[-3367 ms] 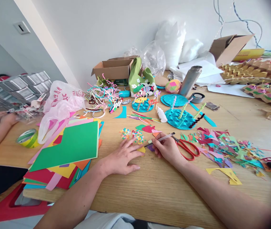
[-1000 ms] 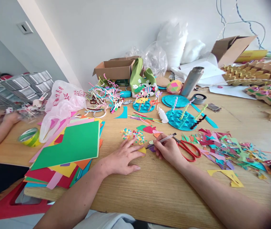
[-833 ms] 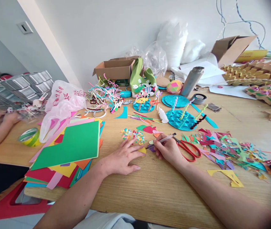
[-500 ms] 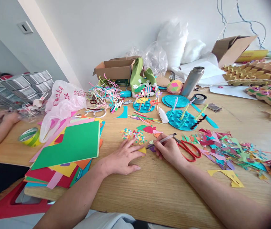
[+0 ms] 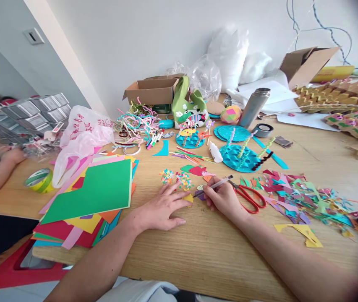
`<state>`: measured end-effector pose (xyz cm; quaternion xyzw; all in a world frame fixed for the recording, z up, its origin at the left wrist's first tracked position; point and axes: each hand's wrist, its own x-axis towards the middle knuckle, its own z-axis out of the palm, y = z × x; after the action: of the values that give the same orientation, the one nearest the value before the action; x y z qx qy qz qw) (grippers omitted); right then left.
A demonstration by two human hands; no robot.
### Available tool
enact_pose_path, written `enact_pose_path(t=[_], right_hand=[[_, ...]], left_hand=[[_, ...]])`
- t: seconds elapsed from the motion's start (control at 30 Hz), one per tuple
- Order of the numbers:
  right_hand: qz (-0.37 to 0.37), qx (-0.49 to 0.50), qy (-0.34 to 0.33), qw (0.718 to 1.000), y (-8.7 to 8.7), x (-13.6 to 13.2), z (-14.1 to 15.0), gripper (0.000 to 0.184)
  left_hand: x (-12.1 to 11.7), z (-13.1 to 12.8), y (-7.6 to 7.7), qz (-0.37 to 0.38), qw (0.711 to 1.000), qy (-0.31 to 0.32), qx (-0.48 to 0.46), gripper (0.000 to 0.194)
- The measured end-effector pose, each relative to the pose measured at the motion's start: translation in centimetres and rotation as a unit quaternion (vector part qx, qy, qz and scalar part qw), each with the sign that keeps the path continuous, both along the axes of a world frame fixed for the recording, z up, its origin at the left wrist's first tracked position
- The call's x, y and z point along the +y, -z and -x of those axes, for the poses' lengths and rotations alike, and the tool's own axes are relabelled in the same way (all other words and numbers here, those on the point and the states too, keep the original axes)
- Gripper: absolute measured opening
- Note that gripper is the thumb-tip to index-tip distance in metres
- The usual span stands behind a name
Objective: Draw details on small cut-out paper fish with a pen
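Observation:
My left hand [image 5: 166, 206] lies palm down on the table, fingers spread, its fingertips on a small yellow paper piece [image 5: 188, 199]. In my right hand [image 5: 222, 197] is a pen [image 5: 221, 182], gripped like a writing tool, its tip at the right edge of the yellow piece. A purple paper piece [image 5: 202, 196] is partly hidden by the right hand. Just beyond lie paper fish, among them a red fish [image 5: 197, 170] and a green fish [image 5: 186, 168]. Small confetti dots [image 5: 183, 179] are heaped past my left fingers. Red-handled scissors [image 5: 250, 199] rest beside my right wrist.
Coloured paper sheets [image 5: 97, 188] are stacked at left, near green-yellow tape [image 5: 38, 180]. Paper scraps [image 5: 307, 197] spread at right. Blue discs with pipe cleaners [image 5: 240, 159], a glue bottle [image 5: 215, 152] and a steel flask [image 5: 254, 107] stand farther back. Another person's hands [image 5: 11, 157] are at far left.
My two hands, the pen and the yellow piece stay practically in place. At far left, the other person's hands have shifted slightly.

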<state>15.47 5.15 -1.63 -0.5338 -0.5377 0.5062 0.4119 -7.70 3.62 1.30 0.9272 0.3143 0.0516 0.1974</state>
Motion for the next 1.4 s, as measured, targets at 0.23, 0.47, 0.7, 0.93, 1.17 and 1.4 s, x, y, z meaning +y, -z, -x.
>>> enact_pose_path(t=[0.23,0.47,0.7,0.93,1.17,1.4], right_hand=[[0.003,0.007,0.001,1.0,-0.08,0.0,0.02,0.023],[0.001,-0.002,-0.004,1.0,0.01,-0.05,-0.06,0.023],[0.0,0.001,-0.001,1.0,-0.03,0.02,-0.01,0.024],[-0.006,-0.006,-0.008,1.0,0.17,-0.01,-0.11,0.022],[-0.003,-0.004,-0.007,1.0,0.3,-0.01,-0.15,0.023],[-0.006,-0.005,-0.01,1.0,0.28,0.03,-0.14,0.021]], left_hand=[[0.01,-0.01,0.0,-0.001,1.0,0.0,0.009,0.053],[0.01,0.02,0.07,-0.001,1.0,-0.002,0.009,0.053],[-0.01,-0.05,-0.07,0.004,1.0,-0.003,0.003,0.052],[-0.02,-0.04,-0.02,0.0,1.0,-0.001,0.001,0.052],[0.01,-0.05,-0.06,0.003,1.0,0.0,0.002,0.052],[0.03,-0.01,0.08,-0.001,1.0,0.002,0.006,0.052]])
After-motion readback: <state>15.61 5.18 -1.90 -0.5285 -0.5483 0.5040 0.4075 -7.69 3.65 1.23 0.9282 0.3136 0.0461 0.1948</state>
